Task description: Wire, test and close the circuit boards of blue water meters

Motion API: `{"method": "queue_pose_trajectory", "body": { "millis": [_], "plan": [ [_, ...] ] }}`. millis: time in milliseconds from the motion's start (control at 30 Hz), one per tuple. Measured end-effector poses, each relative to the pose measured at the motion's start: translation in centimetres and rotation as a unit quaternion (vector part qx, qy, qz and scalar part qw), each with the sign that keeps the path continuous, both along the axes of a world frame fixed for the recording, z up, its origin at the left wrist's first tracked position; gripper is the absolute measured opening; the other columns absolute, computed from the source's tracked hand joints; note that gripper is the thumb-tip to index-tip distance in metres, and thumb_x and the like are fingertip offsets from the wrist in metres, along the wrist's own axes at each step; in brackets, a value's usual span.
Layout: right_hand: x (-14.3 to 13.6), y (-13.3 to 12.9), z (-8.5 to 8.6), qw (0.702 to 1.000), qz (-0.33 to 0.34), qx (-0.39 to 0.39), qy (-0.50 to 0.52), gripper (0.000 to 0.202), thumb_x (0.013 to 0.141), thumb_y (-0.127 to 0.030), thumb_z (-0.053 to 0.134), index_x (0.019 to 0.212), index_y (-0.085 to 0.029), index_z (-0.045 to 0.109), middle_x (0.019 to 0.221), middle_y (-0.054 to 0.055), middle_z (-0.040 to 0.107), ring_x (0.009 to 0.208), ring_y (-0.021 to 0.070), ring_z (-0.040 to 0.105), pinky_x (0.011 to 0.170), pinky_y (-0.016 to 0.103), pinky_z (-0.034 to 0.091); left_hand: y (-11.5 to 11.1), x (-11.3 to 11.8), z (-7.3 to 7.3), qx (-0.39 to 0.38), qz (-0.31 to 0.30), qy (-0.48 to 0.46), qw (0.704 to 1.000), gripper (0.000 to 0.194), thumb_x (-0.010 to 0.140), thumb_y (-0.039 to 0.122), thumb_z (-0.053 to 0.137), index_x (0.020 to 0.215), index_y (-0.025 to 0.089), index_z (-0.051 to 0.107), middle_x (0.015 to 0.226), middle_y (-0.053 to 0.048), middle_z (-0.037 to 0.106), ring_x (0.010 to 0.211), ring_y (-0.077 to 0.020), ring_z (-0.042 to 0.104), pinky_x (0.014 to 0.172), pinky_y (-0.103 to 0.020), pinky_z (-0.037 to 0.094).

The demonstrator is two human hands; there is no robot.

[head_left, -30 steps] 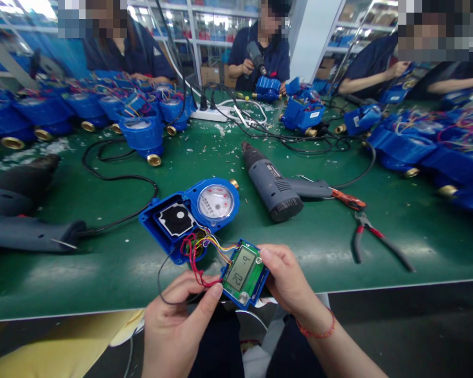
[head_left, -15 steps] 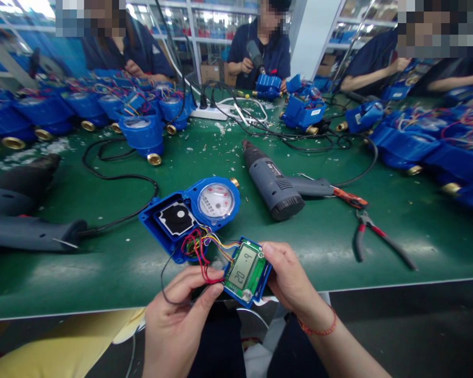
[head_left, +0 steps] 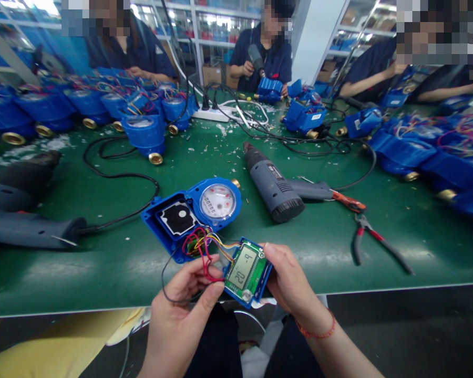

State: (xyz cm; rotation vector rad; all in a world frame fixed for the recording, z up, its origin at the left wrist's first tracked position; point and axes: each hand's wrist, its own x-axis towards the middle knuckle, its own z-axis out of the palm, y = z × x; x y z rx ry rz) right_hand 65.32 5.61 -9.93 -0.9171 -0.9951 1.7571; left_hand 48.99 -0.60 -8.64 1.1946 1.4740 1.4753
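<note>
A green circuit board with an LCD screen (head_left: 243,268), set in a blue frame, is tilted above the table's front edge. My right hand (head_left: 289,278) is closed on its right side, thumb on top. My left hand (head_left: 185,299) holds the board's left edge near the thumb tip, with its index finger raised and apart from the thumb beside the red wires (head_left: 205,262). A thin dark wire loops over the left fingers. Colored wires join the board to an opened blue water meter (head_left: 169,244) with a round dial (head_left: 218,202), lying just beyond my hands.
Heat guns lie at center right (head_left: 274,184) and at left (head_left: 27,210). Red-handled pliers (head_left: 362,223) sit to the right. Several blue meters (head_left: 144,134) line both sides, with a power strip (head_left: 213,114) and cables between. Across the table (head_left: 181,168), several co-workers handle meters.
My left index finger has lifted away from the thumb, opening a gap around the red wires. The board and my right hand stay almost in place.
</note>
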Motion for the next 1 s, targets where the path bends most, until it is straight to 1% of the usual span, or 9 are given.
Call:
{"method": "queue_pose_trajectory", "body": {
  "millis": [200, 367, 533, 600, 667, 733, 800, 867, 1000],
  "plan": [
    [-0.1, -0.2, 0.2, 1.0, 0.012, 0.02, 0.002, 0.045, 0.082, -0.06, 0.06, 0.067, -0.017, 0.063, 0.059, 0.001, 0.052, 0.055, 0.0135, 0.044, 0.057, 0.025, 0.04, 0.0, -0.4, -0.6, 0.061, -0.011, 0.083, 0.995, 0.019, 0.077, 0.021, 0.074, 0.093, 0.03, 0.077, 0.092, -0.002, 0.073, 0.087, -0.0157, 0.068, 0.08, -0.021, 0.055],
    [-0.6, 0.0, -0.2, 0.994, -0.081, 0.075, -0.026, 0.033, 0.088, -0.052, 0.058, 0.08, -0.02, 0.06, 0.071, -0.002, 0.051, 0.062, 0.0112, 0.044, 0.06, 0.022, 0.037, -0.1, -0.1, -1.1, 0.129, 0.003, 0.11, 0.986, 0.024, 0.073, 0.014, 0.077, 0.091, 0.029, 0.076, 0.087, 0.0, 0.068, 0.081, -0.0148, 0.065, 0.072, -0.022, 0.054],
    [-0.4, -0.1, -0.2, 0.959, -0.168, 0.194, -0.116, 0.03, 0.091, -0.049, 0.057, 0.087, -0.022, 0.071, 0.101, 0.006, 0.059, 0.101, 0.0204, 0.051, 0.091, 0.031, 0.036, 0.0, 0.9, -1.5, 0.159, 0.042, 0.148, 0.975, 0.023, 0.072, 0.01, 0.077, 0.086, 0.026, 0.074, 0.078, 0.003, 0.064, 0.072, -0.0123, 0.062, 0.068, -0.022, 0.051],
    [0.1, -0.4, 0.1, 0.945, -0.134, 0.246, -0.168, 0.038, 0.096, -0.05, 0.046, 0.107, -0.024, 0.071, 0.112, 0.008, 0.057, 0.111, 0.0232, 0.049, 0.099, 0.035, 0.033, 0.1, 0.9, -1.5, 0.166, 0.052, 0.149, 0.973, 0.023, 0.073, 0.009, 0.077, 0.087, 0.026, 0.073, 0.077, 0.003, 0.064, 0.071, -0.0118, 0.061, 0.069, -0.022, 0.05],
    [0.8, -0.6, 0.3, 0.95, -0.041, 0.255, -0.177, 0.049, 0.099, -0.054, 0.033, 0.135, -0.028, 0.054, 0.126, 0.009, 0.052, 0.12, 0.0241, 0.046, 0.104, 0.039, 0.031, 0.1, 0.9, -1.6, 0.168, 0.049, 0.148, 0.973, 0.02, 0.073, 0.009, 0.076, 0.084, 0.025, 0.071, 0.077, 0.003, 0.065, 0.073, -0.0126, 0.062, 0.069, -0.023, 0.05],
    [1.4, -0.8, 0.4, 0.964, 0.056, 0.217, -0.141, 0.066, 0.093, -0.062, 0.041, 0.149, -0.032, 0.028, 0.138, 0.008, 0.044, 0.126, 0.0251, 0.044, 0.109, 0.041, 0.03, 0.1, 0.7, -1.6, 0.168, 0.039, 0.155, 0.973, 0.017, 0.075, 0.01, 0.076, 0.081, 0.024, 0.069, 0.078, 0.002, 0.066, 0.074, -0.0133, 0.062, 0.069, -0.023, 0.051],
    [1.8, -0.8, 0.5, 0.967, 0.114, 0.19, -0.127, 0.092, 0.078, -0.063, 0.064, 0.151, -0.036, 0.014, 0.144, 0.007, 0.037, 0.129, 0.0257, 0.043, 0.109, 0.04, 0.033, 0.1, 0.4, -1.8, 0.182, 0.03, 0.172, 0.968, 0.016, 0.075, 0.009, 0.075, 0.081, 0.022, 0.067, 0.078, 0.002, 0.067, 0.074, -0.0131, 0.063, 0.068, -0.022, 0.051],
    [1.9, -0.7, 0.6, 0.953, 0.126, 0.221, -0.167, 0.103, 0.069, -0.051, 0.079, 0.148, -0.038, 0.014, 0.147, 0.006, 0.031, 0.132, 0.024, 0.039, 0.11, 0.037, 0.034, 0.2, 0.2, -1.9, 0.201, 0.022, 0.189, 0.961, 0.017, 0.076, 0.008, 0.074, 0.084, 0.021, 0.066, 0.079, 0.002, 0.067, 0.075, -0.0123, 0.063, 0.068, -0.021, 0.051],
    [1.3, -0.7, 0.6, 0.888, 0.06, 0.341, -0.302, 0.088, 0.072, -0.027, 0.081, 0.141, -0.034, 0.027, 0.145, 0.004, 0.03, 0.138, 0.0174, 0.029, 0.115, 0.03, 0.025, 0.4, 0.2, -1.9, 0.205, 0.01, 0.191, 0.96, 0.016, 0.077, 0.008, 0.074, 0.082, 0.019, 0.065, 0.08, 0.002, 0.067, 0.076, -0.0107, 0.062, 0.07, -0.019, 0.051]
  ]
}}
